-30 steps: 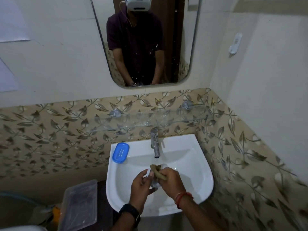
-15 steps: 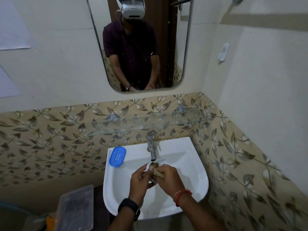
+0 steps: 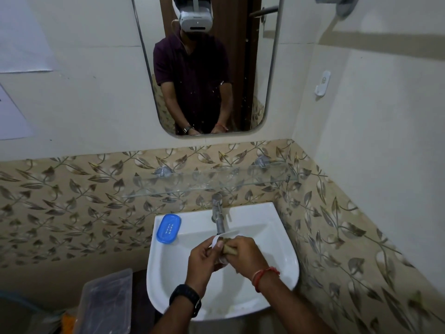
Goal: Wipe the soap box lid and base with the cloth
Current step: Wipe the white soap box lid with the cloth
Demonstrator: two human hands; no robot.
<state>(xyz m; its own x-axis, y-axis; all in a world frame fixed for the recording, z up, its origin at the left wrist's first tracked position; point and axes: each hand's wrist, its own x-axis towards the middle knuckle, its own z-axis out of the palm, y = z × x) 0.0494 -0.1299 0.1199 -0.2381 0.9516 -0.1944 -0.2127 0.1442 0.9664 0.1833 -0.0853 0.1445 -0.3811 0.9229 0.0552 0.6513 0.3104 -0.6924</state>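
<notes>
Over the white sink (image 3: 284,268), my left hand (image 3: 204,259) grips a clear soap box lid (image 3: 220,237), mostly hidden between my fingers. My right hand (image 3: 245,256) presses a brownish cloth (image 3: 230,245) against that lid. The blue soap box base (image 3: 168,228) lies flat on the sink's back left corner, apart from both hands.
A metal tap (image 3: 218,216) stands just behind my hands. A glass shelf (image 3: 204,184) runs along the tiled wall above it, below a mirror (image 3: 204,68). A clear plastic container (image 3: 106,302) sits low on the left beside the sink.
The view has tilted up and shifted slightly. My hands stay together over the sink, and the cloth has shifted a little against the lid.
</notes>
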